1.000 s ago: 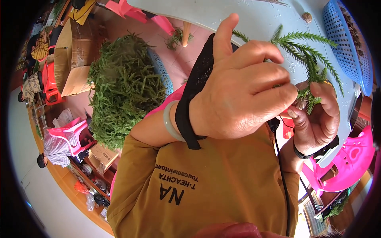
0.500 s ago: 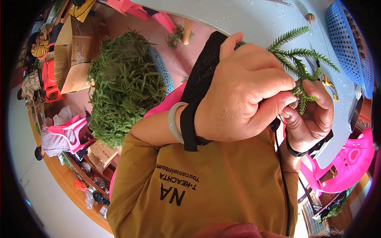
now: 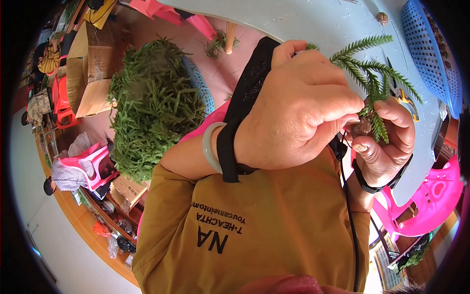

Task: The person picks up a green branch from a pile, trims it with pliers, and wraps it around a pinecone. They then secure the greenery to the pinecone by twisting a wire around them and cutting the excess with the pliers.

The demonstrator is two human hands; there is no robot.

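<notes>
A green artificial-looking pine sprig [image 3: 372, 81] is held between my two hands above the table, its needled branches fanning up and away. My left hand [image 3: 303, 108], back toward me, is closed in a pinch at the base of the sprig; its fingertips are partly hidden. On the right, my right hand [image 3: 387, 154] curls its fingers around the sprig's lower end, the thumb a little apart. A small brown pine cone [image 3: 363, 126] shows between the hands, under the green needles. Thin dark wire or stem near the left fingertips is hard to make out.
Pliers with yellow-and-black handles [image 3: 409, 104] lie on the pale table [image 3: 313, 24] beyond my right hand. A loose cone [image 3: 382, 18] and a blue basket [image 3: 426, 54] of cones sit farther off. At left stand heaped greenery [image 3: 154, 112] and a cardboard box [image 3: 93, 68].
My right hand has shifted slightly right and its thumb has moved away from the left fingertips, uncovering more of the cone. The sprig has tilted slightly to the right.
</notes>
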